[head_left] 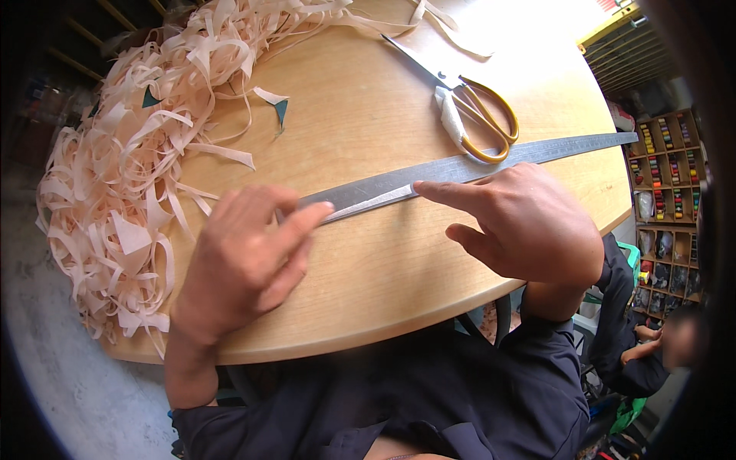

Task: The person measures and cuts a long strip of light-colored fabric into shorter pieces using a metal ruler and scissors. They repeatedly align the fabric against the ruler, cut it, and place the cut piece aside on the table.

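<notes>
A long steel ruler (345,189) lies across the wooden table before me. A narrow pale silvery strip (376,201) runs along its near edge, between my fingertips. My left hand (249,249), slightly blurred, has one finger stretched to the strip's left end, its other fingers bent. From the right, my right hand (525,218) reaches over the ruler. Its index finger points out and its tip rests at the strip's right end, with the thumb held apart. Just beyond the ruler lie scissors (464,107) with yellow handles, one partly wrapped in white, one loop overlapping the ruler.
A big heap of pale pink fabric strips (146,176) covers the table's left side, some trailing over its edge. One small dark green scrap (280,115) lies beside it. Compartment shelves (667,165) with thread spools stand at the right, and another person (644,349) sits below them.
</notes>
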`<move>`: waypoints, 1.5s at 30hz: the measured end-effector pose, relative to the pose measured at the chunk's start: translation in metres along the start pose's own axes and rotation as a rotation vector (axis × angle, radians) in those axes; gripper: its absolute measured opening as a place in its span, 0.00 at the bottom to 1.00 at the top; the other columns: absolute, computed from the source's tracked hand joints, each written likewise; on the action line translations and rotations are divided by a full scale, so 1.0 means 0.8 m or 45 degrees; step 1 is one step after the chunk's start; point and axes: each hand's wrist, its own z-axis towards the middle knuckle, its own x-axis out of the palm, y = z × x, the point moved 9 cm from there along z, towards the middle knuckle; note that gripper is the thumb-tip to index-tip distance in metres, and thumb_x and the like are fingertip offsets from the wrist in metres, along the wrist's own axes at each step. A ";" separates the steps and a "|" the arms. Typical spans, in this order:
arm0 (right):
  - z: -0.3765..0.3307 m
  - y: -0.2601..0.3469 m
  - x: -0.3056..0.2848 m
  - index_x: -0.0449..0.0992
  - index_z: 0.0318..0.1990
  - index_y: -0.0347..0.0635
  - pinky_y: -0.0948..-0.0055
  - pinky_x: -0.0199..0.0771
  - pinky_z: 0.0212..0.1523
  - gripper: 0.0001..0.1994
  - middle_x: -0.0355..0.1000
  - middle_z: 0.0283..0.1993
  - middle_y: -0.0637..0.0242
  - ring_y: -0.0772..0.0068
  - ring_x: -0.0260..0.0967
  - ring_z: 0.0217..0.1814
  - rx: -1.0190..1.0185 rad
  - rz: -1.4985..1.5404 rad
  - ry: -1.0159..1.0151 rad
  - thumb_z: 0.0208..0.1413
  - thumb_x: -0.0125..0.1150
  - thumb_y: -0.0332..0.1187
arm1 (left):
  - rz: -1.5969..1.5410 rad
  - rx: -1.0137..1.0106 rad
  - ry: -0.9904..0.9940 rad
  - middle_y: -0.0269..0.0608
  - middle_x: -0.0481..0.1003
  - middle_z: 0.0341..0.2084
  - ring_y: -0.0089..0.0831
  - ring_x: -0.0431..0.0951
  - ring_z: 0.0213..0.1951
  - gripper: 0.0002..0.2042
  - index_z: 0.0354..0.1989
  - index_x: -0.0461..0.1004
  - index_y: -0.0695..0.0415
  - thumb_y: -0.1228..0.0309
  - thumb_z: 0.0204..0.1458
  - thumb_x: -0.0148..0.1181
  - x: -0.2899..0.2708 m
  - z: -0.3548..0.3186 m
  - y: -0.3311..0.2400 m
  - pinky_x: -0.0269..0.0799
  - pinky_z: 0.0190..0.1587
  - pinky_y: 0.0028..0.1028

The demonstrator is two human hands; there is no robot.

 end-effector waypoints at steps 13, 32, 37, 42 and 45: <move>0.008 0.013 -0.026 0.83 0.49 0.41 0.55 0.72 0.33 0.14 0.75 0.23 0.53 0.51 0.76 0.29 -0.149 0.140 -0.348 0.55 0.68 0.30 | -0.281 -0.317 -0.006 0.46 0.74 0.35 0.47 0.77 0.41 0.08 0.38 0.77 0.61 0.81 0.49 0.65 -0.013 -0.008 0.052 0.72 0.46 0.39; 0.051 0.017 0.013 0.78 0.35 0.36 0.59 0.74 0.49 0.02 0.77 0.38 0.60 0.57 0.75 0.43 -0.249 0.150 -0.311 0.57 0.67 0.23 | -0.140 -0.143 -0.100 0.46 0.75 0.38 0.46 0.77 0.44 0.09 0.41 0.77 0.58 0.79 0.51 0.65 -0.020 -0.006 0.044 0.71 0.49 0.41; -0.074 -0.067 -0.038 0.76 0.44 0.33 0.65 0.77 0.54 0.03 0.75 0.43 0.63 0.67 0.75 0.48 -0.048 0.202 -1.284 0.65 0.58 0.21 | 0.061 -0.313 -0.234 0.47 0.77 0.40 0.49 0.78 0.47 0.12 0.43 0.77 0.62 0.87 0.52 0.56 -0.061 -0.019 0.079 0.72 0.51 0.43; -0.321 -0.234 0.116 0.66 0.46 0.36 0.78 0.59 0.25 0.04 0.62 0.31 0.69 0.80 0.55 0.26 0.567 0.736 -2.399 0.70 0.50 0.27 | 0.061 -0.429 -0.124 0.47 0.78 0.44 0.46 0.79 0.49 0.08 0.43 0.77 0.64 0.84 0.57 0.56 -0.045 -0.027 0.106 0.73 0.52 0.37; -0.417 -0.281 0.310 0.68 0.41 0.37 0.73 0.65 0.29 0.08 0.64 0.27 0.66 0.75 0.61 0.26 1.345 0.581 -2.255 0.70 0.53 0.33 | 0.010 -0.503 -0.077 0.47 0.78 0.44 0.46 0.79 0.49 0.07 0.44 0.76 0.65 0.83 0.58 0.57 -0.044 -0.031 0.115 0.73 0.51 0.36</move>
